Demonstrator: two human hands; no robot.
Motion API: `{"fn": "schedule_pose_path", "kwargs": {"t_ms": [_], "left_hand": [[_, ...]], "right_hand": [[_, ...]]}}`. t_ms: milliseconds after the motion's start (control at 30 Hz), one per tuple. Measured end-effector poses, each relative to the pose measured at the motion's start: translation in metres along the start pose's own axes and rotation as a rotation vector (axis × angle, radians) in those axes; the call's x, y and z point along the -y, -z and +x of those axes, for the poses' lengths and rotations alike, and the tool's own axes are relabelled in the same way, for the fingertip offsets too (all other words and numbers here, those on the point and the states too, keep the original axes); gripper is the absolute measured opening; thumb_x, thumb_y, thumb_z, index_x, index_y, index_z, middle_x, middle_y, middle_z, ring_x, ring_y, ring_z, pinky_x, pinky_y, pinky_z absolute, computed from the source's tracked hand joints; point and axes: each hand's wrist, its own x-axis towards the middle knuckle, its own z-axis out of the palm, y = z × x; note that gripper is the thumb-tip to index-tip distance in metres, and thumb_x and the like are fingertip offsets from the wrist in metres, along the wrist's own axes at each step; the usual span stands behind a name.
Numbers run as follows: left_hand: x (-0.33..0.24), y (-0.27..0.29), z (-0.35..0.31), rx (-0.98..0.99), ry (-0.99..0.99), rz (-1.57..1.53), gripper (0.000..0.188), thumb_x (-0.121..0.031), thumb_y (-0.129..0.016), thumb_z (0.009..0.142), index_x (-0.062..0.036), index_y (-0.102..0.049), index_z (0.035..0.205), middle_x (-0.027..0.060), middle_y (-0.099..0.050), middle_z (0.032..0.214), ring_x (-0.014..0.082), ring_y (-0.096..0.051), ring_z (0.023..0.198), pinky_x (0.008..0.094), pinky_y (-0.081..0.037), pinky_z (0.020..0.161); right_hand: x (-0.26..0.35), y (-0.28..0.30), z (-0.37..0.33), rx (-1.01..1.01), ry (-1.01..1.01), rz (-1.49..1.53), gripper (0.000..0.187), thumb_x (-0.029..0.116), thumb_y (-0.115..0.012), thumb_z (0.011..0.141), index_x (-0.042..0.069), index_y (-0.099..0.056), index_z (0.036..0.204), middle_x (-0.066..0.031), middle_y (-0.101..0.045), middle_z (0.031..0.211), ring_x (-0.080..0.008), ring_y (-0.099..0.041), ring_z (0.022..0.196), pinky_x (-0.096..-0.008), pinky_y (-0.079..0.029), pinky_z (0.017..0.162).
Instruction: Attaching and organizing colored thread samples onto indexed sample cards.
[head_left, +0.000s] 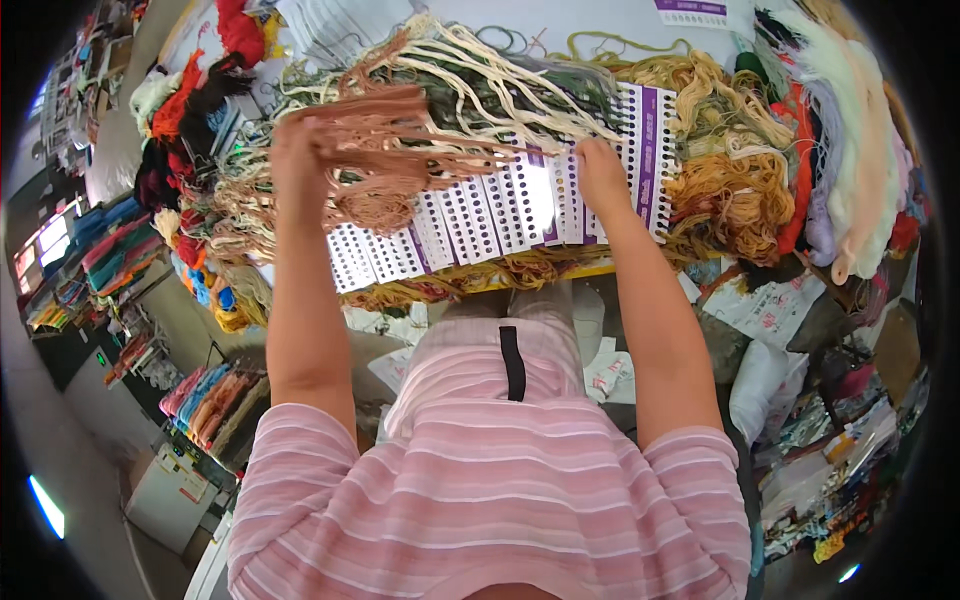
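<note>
A row of white and purple thread cards, punched with holes, lies across the table in front of me. My left hand, somewhat blurred, is closed on a bundle of brown thread at the left of the row. Strands of it stretch right over the cards, and a looped clump hangs below. My right hand is closed in a pinch low over the right cards. Cream threads run down to its fingertips; what exactly lies between them is too small to make out.
Ochre and olive thread hanks heap up right of the cards. Red and black hanks lie at the left, pale long hanks at the far right. Printed plastic bags lie below the table's right side. Coloured hanks hang on a rack at lower left.
</note>
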Motion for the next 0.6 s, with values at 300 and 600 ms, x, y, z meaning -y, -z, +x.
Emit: {"fn": "schedule_pose_path", "kwargs": {"t_ms": [300, 600], "left_hand": [[-0.127, -0.025, -0.101, 0.416, 0.203, -0.264, 0.017, -0.015, -0.045, 0.097, -0.0059, -0.053, 0.109, 0.0145, -0.057, 0.125, 0.0260, -0.064, 0.100, 0.0309, -0.055, 0.061], [-0.180, -0.020, -0.179, 0.860, 0.338, -0.585, 0.048, -0.026, -0.042, 0.094, 0.0059, -0.049, 0.128, 0.0121, -0.043, 0.141, 0.0233, -0.050, 0.121, 0.0441, -0.042, 0.099]], "right_hand": [[0.182, 0.085, -0.022, -0.273, 0.030, 0.445, 0.013, 0.010, -0.060, 0.087, 0.001, -0.062, 0.097, -0.0094, -0.060, 0.088, -0.0193, -0.061, 0.076, -0.0299, -0.049, 0.071], [0.366, 0.161, -0.066, 0.207, 0.045, 1.051, 0.011, 0.006, -0.060, 0.086, -0.002, -0.064, 0.092, -0.0030, -0.063, 0.084, -0.0068, -0.058, 0.074, -0.0213, -0.049, 0.064]]}}
